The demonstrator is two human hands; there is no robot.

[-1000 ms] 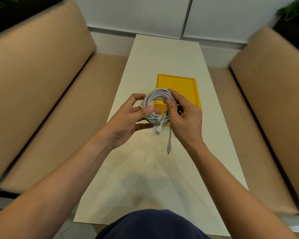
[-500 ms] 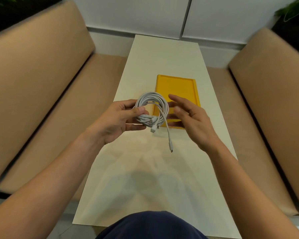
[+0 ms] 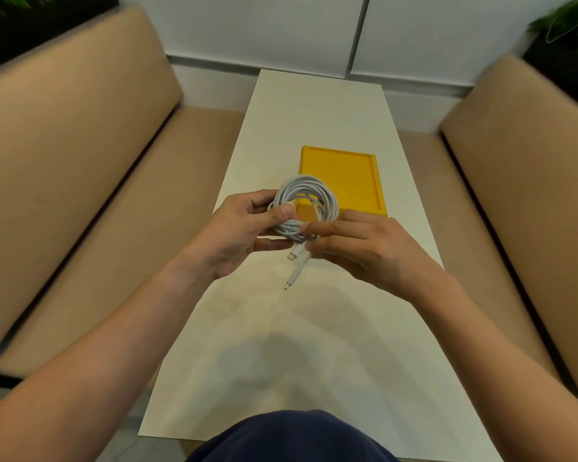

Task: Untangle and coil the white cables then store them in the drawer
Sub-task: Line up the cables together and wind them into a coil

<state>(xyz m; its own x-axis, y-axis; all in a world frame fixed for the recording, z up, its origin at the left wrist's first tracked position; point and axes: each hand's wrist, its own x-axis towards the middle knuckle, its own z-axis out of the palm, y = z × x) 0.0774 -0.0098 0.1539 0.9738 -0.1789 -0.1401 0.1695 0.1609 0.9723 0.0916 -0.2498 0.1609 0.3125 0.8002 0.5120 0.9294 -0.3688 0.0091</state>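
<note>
Above the near half of the white counter [image 3: 314,345], both hands hold the white cable [image 3: 314,190] up as a neat round coil. I judge the untangling and most of the coiling done, with two plug ends [image 3: 294,276] hanging loose below and the storing not yet begun. The left hand [image 3: 241,228] grips the coil's left side, thumb pressed over the strands, while the right hand [image 3: 364,245] curls its fingers and pinches the bundle at the bottom where the tails leave it. Just beyond lies the yellow drawer-like tray [image 3: 347,168], flat on the counter between two tan benches [image 3: 80,161].
</note>
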